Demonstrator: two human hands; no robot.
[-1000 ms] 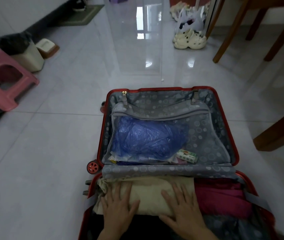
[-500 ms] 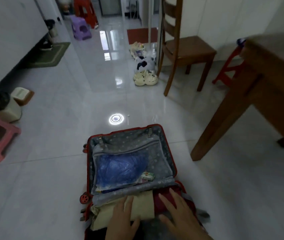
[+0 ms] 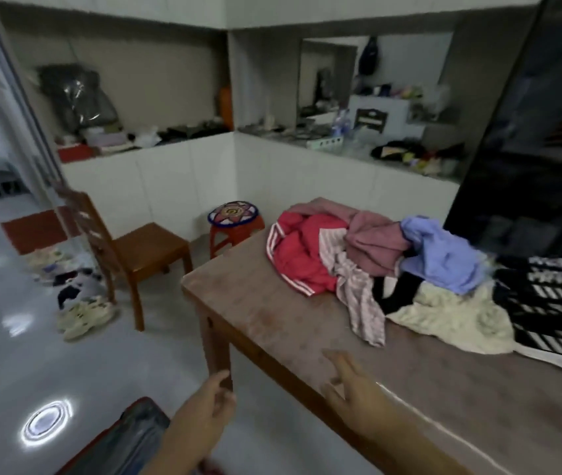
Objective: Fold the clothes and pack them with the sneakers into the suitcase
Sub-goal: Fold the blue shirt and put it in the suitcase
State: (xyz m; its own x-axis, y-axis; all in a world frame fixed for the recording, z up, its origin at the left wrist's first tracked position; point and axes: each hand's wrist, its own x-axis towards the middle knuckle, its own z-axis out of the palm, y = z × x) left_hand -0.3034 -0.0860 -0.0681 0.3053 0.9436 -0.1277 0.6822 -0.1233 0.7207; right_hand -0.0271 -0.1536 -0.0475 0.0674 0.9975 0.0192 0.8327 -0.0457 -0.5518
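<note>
1. On the wooden table (image 3: 272,320), toward its far end, I see the clothes (image 3: 375,248) lying in an unfolded heap.
2. Low at left, a corner of the suitcase (image 3: 132,437) shows on the floor.
3. I read the left hand (image 3: 204,406) as loose and empty, beside the table leg.
4. I see the right hand (image 3: 351,389) over the table's near edge, fingers straight, grasping nothing.

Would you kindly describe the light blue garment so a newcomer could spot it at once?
Look at the wooden table on the right, where unfolded clothes lie heaped. The light blue garment sits on top, between a dusty pink top and a black piece with white stripes; it is the only blue item there.
</note>
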